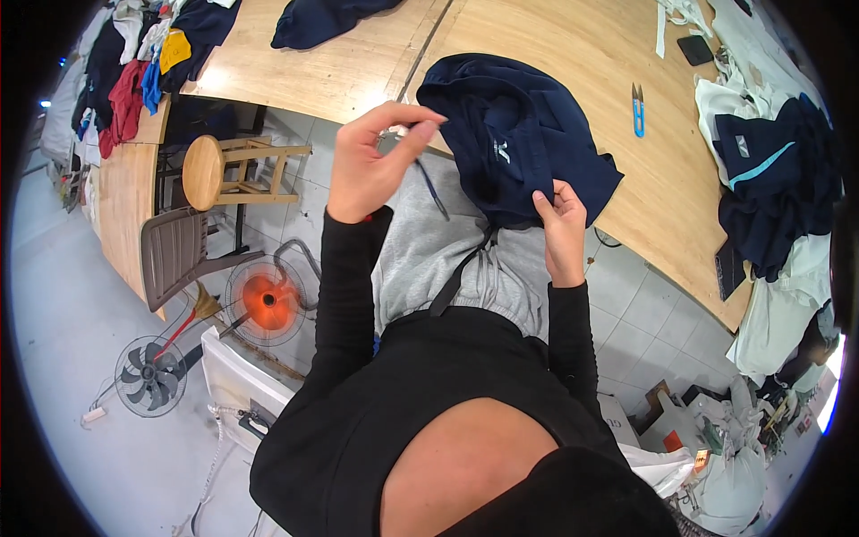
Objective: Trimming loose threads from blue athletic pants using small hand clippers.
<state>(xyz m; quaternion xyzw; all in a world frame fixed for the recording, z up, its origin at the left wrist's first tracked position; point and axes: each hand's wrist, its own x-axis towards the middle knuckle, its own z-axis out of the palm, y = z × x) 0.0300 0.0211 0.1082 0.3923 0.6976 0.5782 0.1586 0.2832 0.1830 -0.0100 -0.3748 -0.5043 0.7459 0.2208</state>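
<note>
A navy blue garment (564, 116) with a small white mark lies bunched over the near edge of the wooden table, partly on my lap. My left hand (371, 161) is raised at its left side, thumb and forefinger closed together. A thin dark cord (436, 197) hangs down from those fingers over my grey trousers; its upper end is hidden by the hand. At the garment's near right edge, my right hand (564, 219) pinches the cloth between thumb and fingers. Right of the garment lie blue-handled thread snips (638, 112), points facing away.
Dark and white garments (769, 170) pile up at the right, with a black phone-like object (695, 50) nearby. Another navy piece (327, 20) lies at the far side. To the left stand a wooden stool (204, 173), a grey chair (174, 259) and an orange-centred fan (268, 298).
</note>
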